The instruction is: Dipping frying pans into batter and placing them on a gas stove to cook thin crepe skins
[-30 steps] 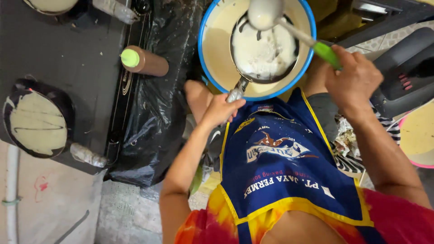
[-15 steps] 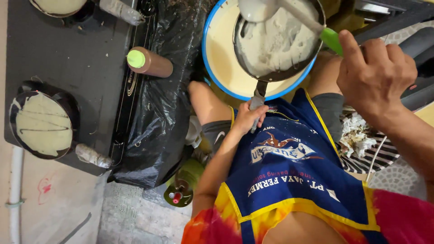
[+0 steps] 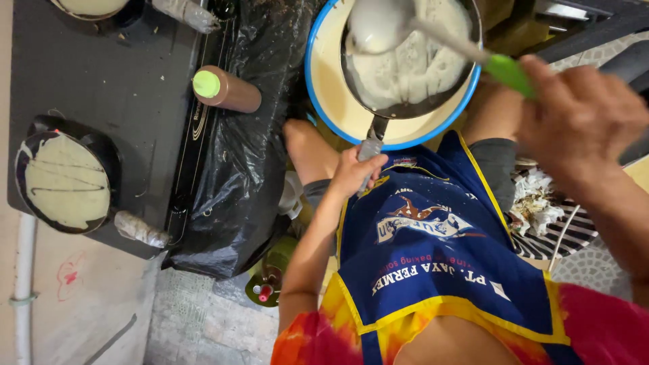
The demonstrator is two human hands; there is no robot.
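Since the earlier frame, pan [image 3: 412,64] and ladle [image 3: 378,27] have swung toward 12 o'clock, and the right hand [image 3: 585,118] has come closer and larger at 2 o'clock.

Left hand [image 3: 355,172], near centre, fist closed on the pan handle [image 3: 370,145]; pan held over the basin [image 3: 331,88], blue-rimmed, cream batter inside, at 12 o'clock.
Right hand closed round the ladle's green grip [image 3: 507,71]; hand blurred, finger positions hard to read. Ladle bowl sits at the pan's 11 o'clock edge, white batter spread over the pan face.

Stove [image 3: 88,101] at 9–10 o'clock: second pan [image 3: 64,182] on a burner at 9 o'clock, pale crepe with dark streaks. Another pan [image 3: 88,7] just clipped at the top edge, 11 o'clock.
Bottle [image 3: 226,89] with green cap lying on the stove edge, 11 o'clock. Black plastic sheet [image 3: 243,169] between stove and basin. Small green bottle [image 3: 267,280] on the floor at 7 o'clock.
Blue apron [image 3: 433,250] fills 5–6 o'clock.

Step, as judged: coating the pan with batter above the basin. Next move likely calls for tilting the pan to drain excess into the basin, keeping the ladle clear, then carrying it level to a burner.
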